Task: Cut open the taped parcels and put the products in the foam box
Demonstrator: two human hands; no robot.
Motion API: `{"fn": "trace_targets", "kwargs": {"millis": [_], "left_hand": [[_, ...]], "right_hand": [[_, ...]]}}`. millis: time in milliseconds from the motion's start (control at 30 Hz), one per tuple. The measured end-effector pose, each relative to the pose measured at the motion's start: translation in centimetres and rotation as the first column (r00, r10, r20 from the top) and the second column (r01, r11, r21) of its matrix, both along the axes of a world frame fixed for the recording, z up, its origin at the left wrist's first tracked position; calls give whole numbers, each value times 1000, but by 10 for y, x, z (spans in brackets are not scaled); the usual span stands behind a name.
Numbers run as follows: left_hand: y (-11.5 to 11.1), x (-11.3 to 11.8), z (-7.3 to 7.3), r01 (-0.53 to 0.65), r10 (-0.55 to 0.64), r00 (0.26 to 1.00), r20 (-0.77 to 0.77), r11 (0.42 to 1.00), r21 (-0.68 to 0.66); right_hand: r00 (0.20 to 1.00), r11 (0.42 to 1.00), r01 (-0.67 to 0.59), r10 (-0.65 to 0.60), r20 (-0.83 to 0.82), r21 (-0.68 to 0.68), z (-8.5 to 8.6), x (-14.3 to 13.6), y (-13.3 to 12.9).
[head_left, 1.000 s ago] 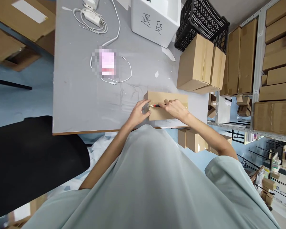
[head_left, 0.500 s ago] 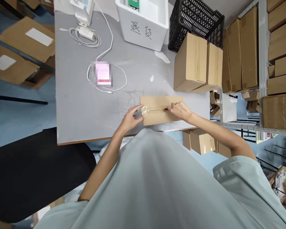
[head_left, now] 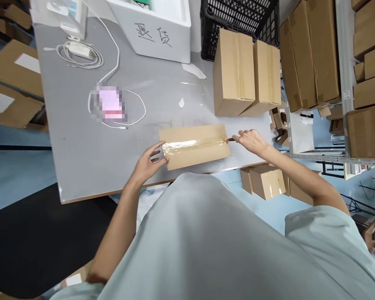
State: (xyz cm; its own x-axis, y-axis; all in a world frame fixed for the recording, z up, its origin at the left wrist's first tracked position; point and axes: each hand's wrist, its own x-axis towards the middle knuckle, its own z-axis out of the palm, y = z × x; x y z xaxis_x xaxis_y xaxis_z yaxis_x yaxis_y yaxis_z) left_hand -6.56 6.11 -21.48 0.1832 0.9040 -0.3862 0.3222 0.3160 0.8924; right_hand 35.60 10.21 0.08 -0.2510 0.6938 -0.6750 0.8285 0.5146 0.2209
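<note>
A flat, long cardboard box (head_left: 196, 155) lies near the table's front edge. Shiny clear tape runs along its middle seam, and a dark line shows in it. My left hand (head_left: 146, 165) braces the box's left end, with thumb and fingers spread to either side of the seam. At the other end, my right hand (head_left: 253, 142) is closed around a slim box cutter (head_left: 231, 140) with a black and red front part. Its tip is at the right end of the seam; most of its handle is hidden in the fingers.
Two upright cardboard boxes (head_left: 236, 75) stand at the right, before a black crate (head_left: 208, 39). A white bin (head_left: 162, 41) is at the back. A coiled white cable (head_left: 95, 60) and a blurred pink item (head_left: 111, 102) lie left. Shelves of boxes (head_left: 367, 133) flank the right.
My right hand has drawn the box cutter rightward along the seam to the box's right end. My left hand stays at the left end. The view has shifted.
</note>
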Motion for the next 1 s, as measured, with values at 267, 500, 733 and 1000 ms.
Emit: {"fn": "trace_targets", "kwargs": {"millis": [267, 500, 733, 1000], "left_hand": [[-2, 3, 8, -37, 37, 998, -48, 999, -9], [-3, -3, 15, -61, 63, 995, -77, 998, 22], [-7, -45, 6, -190, 192, 970, -147, 981, 27], [3, -57, -22, -360, 359, 925, -128, 933, 15]], "right_hand": [[967, 971, 204, -180, -183, 125, -25, 71, -12], [163, 388, 895, -741, -652, -218, -131, 102, -28], [-458, 110, 720, -666, -588, -686, -210, -11, -64], [-602, 184, 647, -471, -645, -740, -165, -56, -64]]}}
